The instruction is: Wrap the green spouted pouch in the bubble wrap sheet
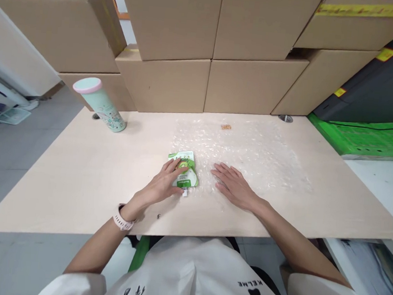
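A green and white spouted pouch lies flat at the left edge of a clear bubble wrap sheet, its white cap toward me. My left hand rests over the pouch's left side with the fingers stretched out, touching it. Flat on the bubble wrap, to the right of the pouch, my right hand has its fingers extended and holds nothing. A small orange printed label shows near the sheet's far edge.
A pale green tumbler with a pink rim stands at the table's back left. Stacked cardboard boxes line the far edge. On the right are a green plastic crate and a dark grey case.
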Demonstrator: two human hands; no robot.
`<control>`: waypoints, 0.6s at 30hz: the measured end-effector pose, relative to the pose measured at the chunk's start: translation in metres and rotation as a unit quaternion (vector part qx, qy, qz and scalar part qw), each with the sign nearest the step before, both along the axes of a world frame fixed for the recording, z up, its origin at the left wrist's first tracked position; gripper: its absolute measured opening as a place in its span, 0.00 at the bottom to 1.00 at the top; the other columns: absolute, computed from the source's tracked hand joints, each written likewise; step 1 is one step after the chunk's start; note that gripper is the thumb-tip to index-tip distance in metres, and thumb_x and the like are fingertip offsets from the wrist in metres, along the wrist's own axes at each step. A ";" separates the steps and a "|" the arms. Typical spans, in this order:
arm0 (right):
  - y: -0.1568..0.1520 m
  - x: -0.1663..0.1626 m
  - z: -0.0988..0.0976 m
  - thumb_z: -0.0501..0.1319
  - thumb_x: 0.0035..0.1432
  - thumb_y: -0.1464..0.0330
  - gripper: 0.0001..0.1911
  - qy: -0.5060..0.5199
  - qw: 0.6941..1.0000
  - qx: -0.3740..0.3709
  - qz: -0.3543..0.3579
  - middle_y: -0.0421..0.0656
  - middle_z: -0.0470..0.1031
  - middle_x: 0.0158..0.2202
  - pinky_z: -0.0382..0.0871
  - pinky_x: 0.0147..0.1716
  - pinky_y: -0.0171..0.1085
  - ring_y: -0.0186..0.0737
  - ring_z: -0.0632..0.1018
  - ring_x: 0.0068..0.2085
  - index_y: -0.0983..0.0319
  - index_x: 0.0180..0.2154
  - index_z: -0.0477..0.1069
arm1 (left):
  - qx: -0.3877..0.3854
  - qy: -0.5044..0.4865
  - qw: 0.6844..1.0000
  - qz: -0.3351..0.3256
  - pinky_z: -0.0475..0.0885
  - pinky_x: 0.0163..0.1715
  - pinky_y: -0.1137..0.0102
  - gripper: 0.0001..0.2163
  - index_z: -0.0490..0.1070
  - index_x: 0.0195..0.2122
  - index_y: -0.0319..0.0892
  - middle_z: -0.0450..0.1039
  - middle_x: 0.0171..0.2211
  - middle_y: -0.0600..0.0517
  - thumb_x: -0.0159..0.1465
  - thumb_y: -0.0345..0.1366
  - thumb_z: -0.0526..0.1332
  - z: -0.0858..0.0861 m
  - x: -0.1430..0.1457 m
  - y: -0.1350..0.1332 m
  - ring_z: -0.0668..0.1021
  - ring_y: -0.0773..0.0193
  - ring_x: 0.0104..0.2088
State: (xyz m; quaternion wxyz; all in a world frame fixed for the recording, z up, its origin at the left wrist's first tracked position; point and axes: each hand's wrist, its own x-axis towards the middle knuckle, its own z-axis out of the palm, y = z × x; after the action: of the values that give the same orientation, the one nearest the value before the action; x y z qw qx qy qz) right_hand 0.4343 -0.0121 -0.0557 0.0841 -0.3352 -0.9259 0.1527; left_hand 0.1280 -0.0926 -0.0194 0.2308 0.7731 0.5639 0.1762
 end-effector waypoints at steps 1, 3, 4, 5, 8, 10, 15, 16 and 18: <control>0.000 0.000 -0.001 0.45 0.72 0.58 0.25 0.000 1.000 0.000 0.001 0.42 0.52 0.72 0.48 0.68 0.54 0.44 0.52 0.72 0.54 0.67 0.57 | 0.000 -0.003 1.000 -0.012 0.56 0.65 0.44 0.29 0.62 0.64 0.51 0.48 0.71 0.44 0.62 0.36 0.66 0.001 0.000 0.002 0.50 0.42 0.71; 0.001 0.000 -0.002 0.45 0.72 0.58 0.26 0.001 1.000 -0.002 0.003 0.41 0.52 0.72 0.48 0.68 0.54 0.44 0.51 0.72 0.54 0.67 0.56 | 0.000 -0.012 0.999 -0.040 0.54 0.66 0.44 0.27 0.62 0.64 0.51 0.48 0.71 0.45 0.64 0.35 0.63 0.003 -0.001 0.006 0.48 0.45 0.72; 0.001 0.001 -0.002 0.45 0.72 0.58 0.25 0.002 1.000 -0.003 0.003 0.41 0.52 0.72 0.48 0.68 0.54 0.44 0.51 0.72 0.54 0.67 0.56 | -0.003 -0.020 0.998 -0.053 0.53 0.66 0.44 0.26 0.62 0.64 0.51 0.49 0.71 0.45 0.64 0.34 0.62 0.004 -0.002 0.006 0.48 0.46 0.72; 0.001 0.002 -0.003 0.45 0.72 0.58 0.25 0.004 1.000 -0.004 0.003 0.41 0.52 0.72 0.48 0.68 0.55 0.44 0.51 0.72 0.53 0.67 0.56 | -0.008 -0.030 0.998 -0.062 0.52 0.67 0.44 0.26 0.63 0.64 0.51 0.49 0.71 0.45 0.64 0.34 0.62 0.006 -0.002 0.007 0.48 0.48 0.72; -0.001 0.003 0.001 0.45 0.71 0.59 0.25 0.008 1.000 -0.012 0.002 0.42 0.53 0.71 0.48 0.68 0.56 0.46 0.52 0.72 0.53 0.67 0.56 | -0.019 -0.090 0.996 -0.018 0.49 0.67 0.45 0.25 0.67 0.61 0.51 0.50 0.71 0.45 0.62 0.35 0.66 0.013 -0.003 0.003 0.48 0.46 0.72; -0.004 -0.001 0.010 0.47 0.71 0.60 0.24 0.017 1.000 -0.012 -0.012 0.44 0.54 0.71 0.49 0.67 0.57 0.49 0.52 0.72 0.55 0.65 0.58 | -0.028 -0.175 0.979 0.102 0.53 0.66 0.46 0.24 0.70 0.58 0.48 0.54 0.69 0.43 0.60 0.37 0.67 0.018 -0.004 0.000 0.52 0.44 0.71; -0.015 -0.039 0.041 0.46 0.70 0.62 0.24 0.100 0.994 -0.050 0.006 0.48 0.59 0.68 0.55 0.66 0.54 0.49 0.59 0.68 0.58 0.64 0.60 | -0.131 -0.438 0.802 0.384 0.78 0.46 0.55 0.24 0.66 0.55 0.41 0.69 0.56 0.39 0.57 0.35 0.69 0.026 -0.001 -0.008 0.79 0.52 0.49; -0.017 -0.049 0.045 0.46 0.70 0.61 0.24 0.117 0.990 -0.070 0.024 0.48 0.58 0.68 0.56 0.65 0.54 0.48 0.59 0.68 0.57 0.65 0.58 | -0.154 -0.473 0.772 0.395 0.80 0.42 0.58 0.25 0.65 0.54 0.40 0.72 0.52 0.40 0.56 0.32 0.69 0.027 0.000 -0.008 0.81 0.56 0.42; -0.020 -0.067 0.046 0.46 0.71 0.58 0.26 0.127 0.984 -0.117 0.042 0.48 0.55 0.69 0.57 0.65 0.55 0.49 0.58 0.68 0.56 0.67 0.54 | -0.202 -0.526 0.727 0.392 0.80 0.34 0.63 0.23 0.65 0.52 0.38 0.76 0.41 0.44 0.56 0.29 0.68 0.026 0.002 -0.008 0.81 0.63 0.31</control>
State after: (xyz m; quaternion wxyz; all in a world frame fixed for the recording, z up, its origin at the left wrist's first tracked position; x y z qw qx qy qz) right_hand 0.3673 -0.0317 -0.0093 0.1543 -0.2815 -0.8966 0.3049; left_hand 0.1298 -0.1011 0.0068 0.5517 0.2016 0.6271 0.5116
